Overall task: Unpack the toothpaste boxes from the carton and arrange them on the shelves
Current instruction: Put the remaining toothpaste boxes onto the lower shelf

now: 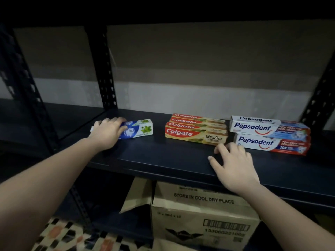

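Placing step: the left hand [107, 134] grips the blue-and-white cardboard toothpaste box [138, 129] on the dark metal shelf [163, 156], left of centre; the right hand [233, 163] rests flat, fingers spread (empty) — next, probably release and reach for the brown carton [199, 218] at the bottom.

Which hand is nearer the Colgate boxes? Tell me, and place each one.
Right. The right hand rests on the shelf just in front of the Colgate boxes' right end. The left hand is farther off, on the blue and white box.

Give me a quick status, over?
Left hand gripping blue-and-white toothpaste box on shelf. Right hand open, resting there. Nothing blocking.
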